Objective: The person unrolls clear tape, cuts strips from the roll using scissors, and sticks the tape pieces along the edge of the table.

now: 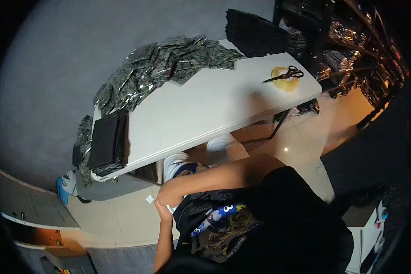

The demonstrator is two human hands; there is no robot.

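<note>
My right hand (170,193) is in front of my body, its forearm reaching across from the right. Close below it, touching or nearly so, is my left hand (163,211), whose forearm rises from the bottom of the view. Both hands look curled closed, but their fingertips are hidden. A bit of white material (171,208) shows beside them against my dark clothing; I cannot make out what it is. Just left of the hands appears a small white square (150,199); whether it is held or lies on the floor I cannot tell.
A white table (192,109) bears many plastic-wrapped dark packets (164,64), a dark folded stack (108,141), and black scissors (285,74) on a yellowish tape roll (278,84). Black ribbed material (255,34) lies at the back. Shelves with shiny bags (345,59) stand right.
</note>
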